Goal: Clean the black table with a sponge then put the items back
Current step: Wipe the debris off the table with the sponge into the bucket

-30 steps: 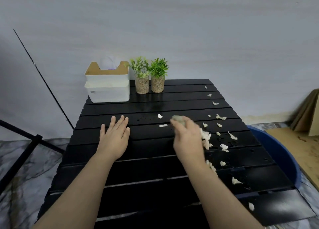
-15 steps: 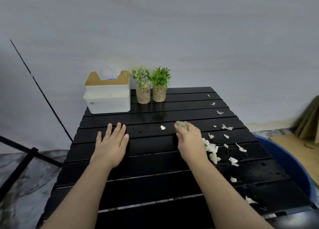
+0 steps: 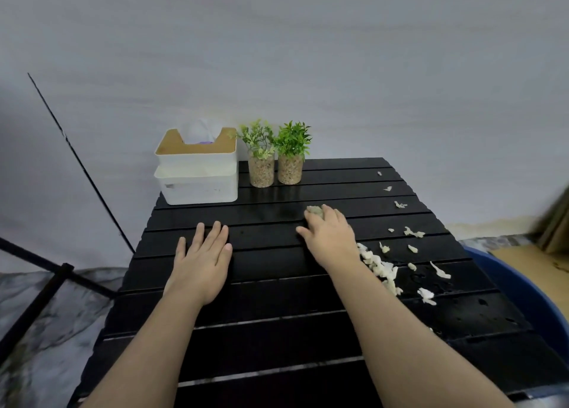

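A black slatted table (image 3: 264, 330) fills the lower view. My right hand (image 3: 331, 238) presses a pale greyish sponge (image 3: 314, 211) onto the table's middle, the sponge showing past my fingertips. My left hand (image 3: 203, 261) lies flat on the table to the left, fingers spread, holding nothing. Pale scraps (image 3: 380, 267) are heaped just right of my right wrist, and more scraps (image 3: 414, 232) are scattered along the table's right side. At the back stand a white tissue box (image 3: 197, 173) with a wooden lid and two small potted plants (image 3: 261, 161) (image 3: 291, 158).
A blue basin (image 3: 529, 293) sits on the floor beside the table's right edge. Cardboard (image 3: 538, 256) lies further right. A black metal stand (image 3: 46, 281) and a thin rod are on the left. A grey wall rises behind the table.
My right hand has slid the sponge forward toward the plants; the scrap near it is gone from the middle. The view has shifted. My left hand stays flat.
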